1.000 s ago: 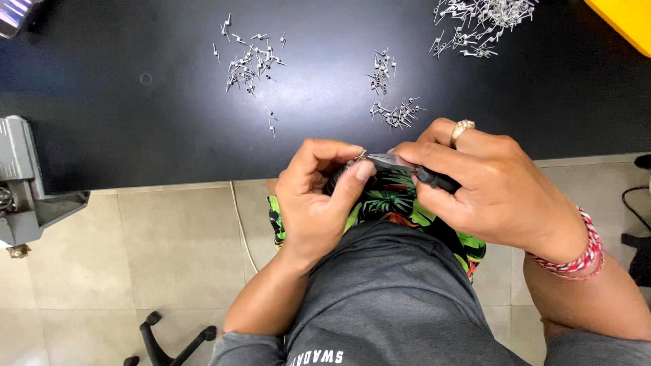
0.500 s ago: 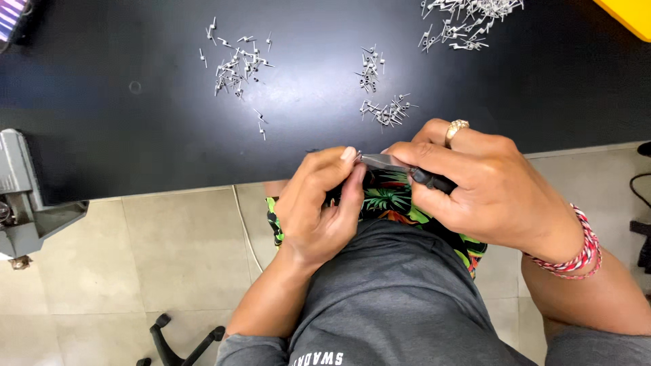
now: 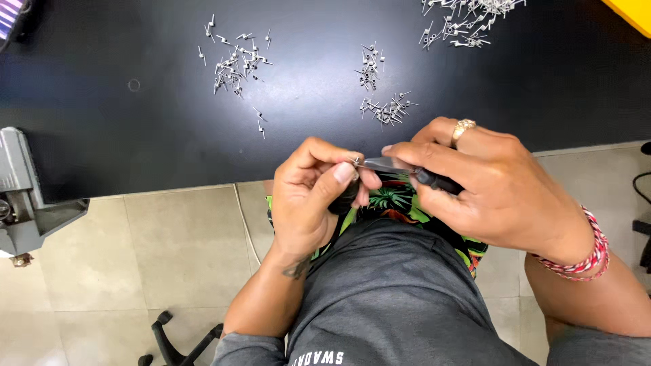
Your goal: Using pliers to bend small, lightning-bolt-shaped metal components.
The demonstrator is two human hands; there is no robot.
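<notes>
My left hand (image 3: 315,193) is curled around a small dark object (image 3: 344,198) and pinches a tiny metal part (image 3: 354,160) at its fingertips. A black-handled tool with a thin metal tip (image 3: 390,166) is gripped in my right hand (image 3: 485,186), and that tip touches the tiny part. A gold ring sits on a right finger, and a red and white string band circles the right wrist. Both hands hover just in front of the black table's (image 3: 102,135) near edge, above my lap.
Several small metal parts lie in heaps on the table: one at the left (image 3: 234,62), two in the middle (image 3: 386,108), one at the top right (image 3: 464,24). A grey metal vise (image 3: 24,196) is clamped at the left edge. A yellow object (image 3: 630,13) shows at the top right corner.
The hands keep the same grip; my left thumb and fingers have shifted slightly around the small part. The view has drifted a little.
</notes>
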